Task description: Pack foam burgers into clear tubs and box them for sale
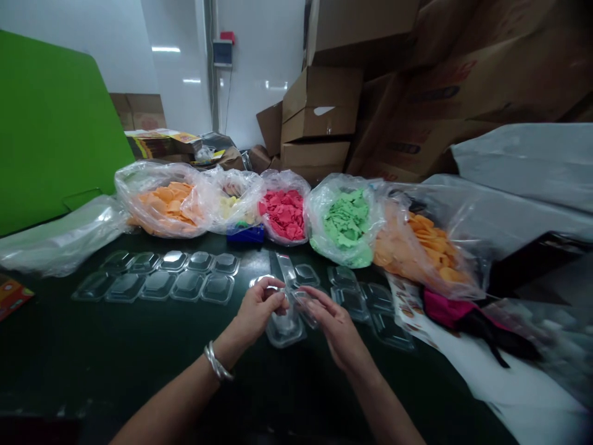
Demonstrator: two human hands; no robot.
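My left hand (257, 315), with silver bangles at its wrist, is closed, thumb and forefinger pinching the edge of clear plastic. My right hand (336, 321) has its fingers together on a thin clear plastic piece (306, 309), which stands tilted between the two hands. Beneath them a clear plastic container (285, 330) rests on the dark table, partly hidden by my fingers. Just behind my hands stands a clear strip (286, 271), whose kind I cannot make out.
Two rows of clear containers (173, 284) lie on the left, and several more (349, 300) on the right. Behind stand plastic bags of orange (171, 204), red (285, 213) and green pieces (347, 216). A blue box (245, 235) sits before them. Cardboard boxes (319, 108) rise behind.
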